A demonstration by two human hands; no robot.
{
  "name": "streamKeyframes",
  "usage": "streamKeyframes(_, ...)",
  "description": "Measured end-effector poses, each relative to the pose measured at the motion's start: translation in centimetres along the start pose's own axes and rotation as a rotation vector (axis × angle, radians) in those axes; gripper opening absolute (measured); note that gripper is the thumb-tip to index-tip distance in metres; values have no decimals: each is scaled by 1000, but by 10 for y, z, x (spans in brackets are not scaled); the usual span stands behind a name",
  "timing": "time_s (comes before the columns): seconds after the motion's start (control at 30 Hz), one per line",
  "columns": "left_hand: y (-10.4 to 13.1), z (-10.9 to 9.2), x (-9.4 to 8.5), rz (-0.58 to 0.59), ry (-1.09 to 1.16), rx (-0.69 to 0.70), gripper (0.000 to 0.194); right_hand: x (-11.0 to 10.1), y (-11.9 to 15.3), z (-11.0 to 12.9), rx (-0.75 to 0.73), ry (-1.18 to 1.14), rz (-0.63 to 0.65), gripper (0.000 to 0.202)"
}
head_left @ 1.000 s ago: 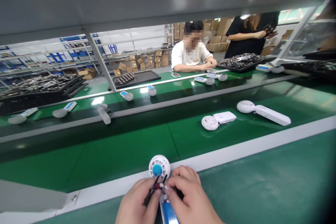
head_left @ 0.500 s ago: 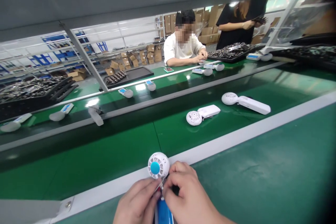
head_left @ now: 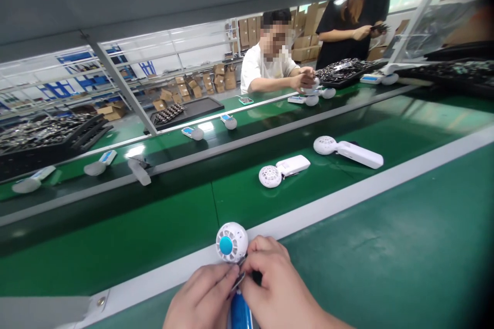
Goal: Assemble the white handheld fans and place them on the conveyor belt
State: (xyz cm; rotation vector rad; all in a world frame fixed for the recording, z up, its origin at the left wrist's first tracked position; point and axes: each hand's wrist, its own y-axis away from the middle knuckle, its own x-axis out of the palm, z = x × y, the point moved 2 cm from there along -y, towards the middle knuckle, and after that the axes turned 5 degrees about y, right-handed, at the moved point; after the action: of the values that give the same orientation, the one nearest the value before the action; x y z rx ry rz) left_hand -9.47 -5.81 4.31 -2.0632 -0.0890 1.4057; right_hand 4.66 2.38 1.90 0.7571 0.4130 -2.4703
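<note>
A white handheld fan (head_left: pixel 232 242) with a turquoise centre disc and a blue part in its handle lies before me, its head over the pale conveyor rail. My left hand (head_left: pixel 204 295) is closed at the fan's neck, fingers pressed together near a small thin metallic piece (head_left: pixel 239 281). My right hand (head_left: pixel 272 282) pinches at the same neck from the other side, thumb and forefinger meeting there. The fingers hide most of the neck, and I cannot tell which hand grips the small piece.
Two white fans (head_left: pixel 283 169) lie face down on the green conveyor belt (head_left: pixel 154 231). Several fans line a second belt beyond the divider rail (head_left: pixel 216 146). Across it a person in a white shirt (head_left: pixel 266 69) handles a fan; another in black (head_left: pixel 339 36) stands behind a parts tray (head_left: pixel 343 73).
The two fans on the near belt have shifted left, and those on the far belt right. The small metallic piece shows more between my fingers. The person opposite has reached towards the fans.
</note>
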Motion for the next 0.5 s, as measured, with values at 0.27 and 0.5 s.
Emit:
streamKeyframes(0.27,6,-4,5,14,33,-54,27,3,4,4,106,-32,-11,28)
streamKeyframes(0.5,1,-9,6,3,238,-205,32,0,2,6,122,-31,19,25)
